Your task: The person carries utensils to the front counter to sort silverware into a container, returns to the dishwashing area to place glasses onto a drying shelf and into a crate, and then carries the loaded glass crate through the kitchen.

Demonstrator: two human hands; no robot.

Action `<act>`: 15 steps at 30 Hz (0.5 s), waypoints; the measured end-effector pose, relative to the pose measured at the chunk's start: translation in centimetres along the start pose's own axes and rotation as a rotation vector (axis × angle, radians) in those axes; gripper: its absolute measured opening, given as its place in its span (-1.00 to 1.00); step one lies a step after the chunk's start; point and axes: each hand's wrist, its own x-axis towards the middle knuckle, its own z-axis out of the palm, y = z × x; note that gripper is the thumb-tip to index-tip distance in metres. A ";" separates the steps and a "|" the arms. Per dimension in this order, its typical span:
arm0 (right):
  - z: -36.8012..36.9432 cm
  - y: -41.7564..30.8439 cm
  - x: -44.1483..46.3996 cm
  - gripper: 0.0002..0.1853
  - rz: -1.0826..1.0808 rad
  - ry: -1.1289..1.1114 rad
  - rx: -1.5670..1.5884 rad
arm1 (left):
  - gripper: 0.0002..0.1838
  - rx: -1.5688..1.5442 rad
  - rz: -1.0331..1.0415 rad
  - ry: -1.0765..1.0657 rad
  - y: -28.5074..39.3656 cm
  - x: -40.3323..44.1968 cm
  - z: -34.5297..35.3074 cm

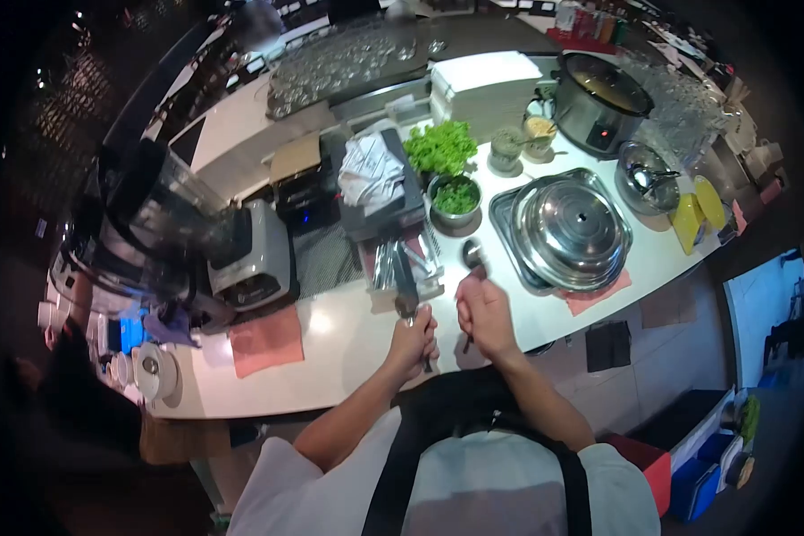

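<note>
My left hand [411,341] is closed around a slim utensil [406,306]. Its dark head shows above the fist and its handle end below; I cannot make out its exact kind. Just to the right, my right hand [487,314] grips a metal spoon [473,254], bowl upward. Both fists are over the front of the white counter [357,353]. Beyond them stands a small metal bowl [456,198] of chopped greens, with leafy lettuce [441,146] behind it. A shiny domed lid [570,230] covers much of a metal tray [500,234] to the right.
A slow cooker [603,103] stands at the back right, near sauce jars [506,148] and a steel bowl [648,177]. Left are a white-and-grey appliance [257,255], a pink cloth [266,341] and white bowls [155,371]. Another person's arm [79,299] shows at far left.
</note>
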 end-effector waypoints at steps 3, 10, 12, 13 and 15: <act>0.3 2.0 -0.1 -0.89 -0.143 0.025 -0.351 | -0.71 0.154 0.069 -0.022 -0.5 -0.5 1.3; -1.7 5.2 0.0 -0.69 -0.139 0.098 -0.493 | -0.72 0.489 0.334 -0.243 -1.1 -1.7 3.8; -1.3 3.5 0.3 -0.75 -0.160 0.145 -0.323 | -0.66 0.342 0.225 -0.285 -0.5 -1.9 4.0; -0.9 2.9 0.1 -0.77 -0.136 0.193 -0.193 | -0.66 0.172 0.146 -0.286 -0.5 -2.1 3.9; -1.4 2.3 0.0 -0.79 -0.048 0.176 0.014 | -0.69 -0.072 -0.026 -0.264 -0.8 -2.0 3.0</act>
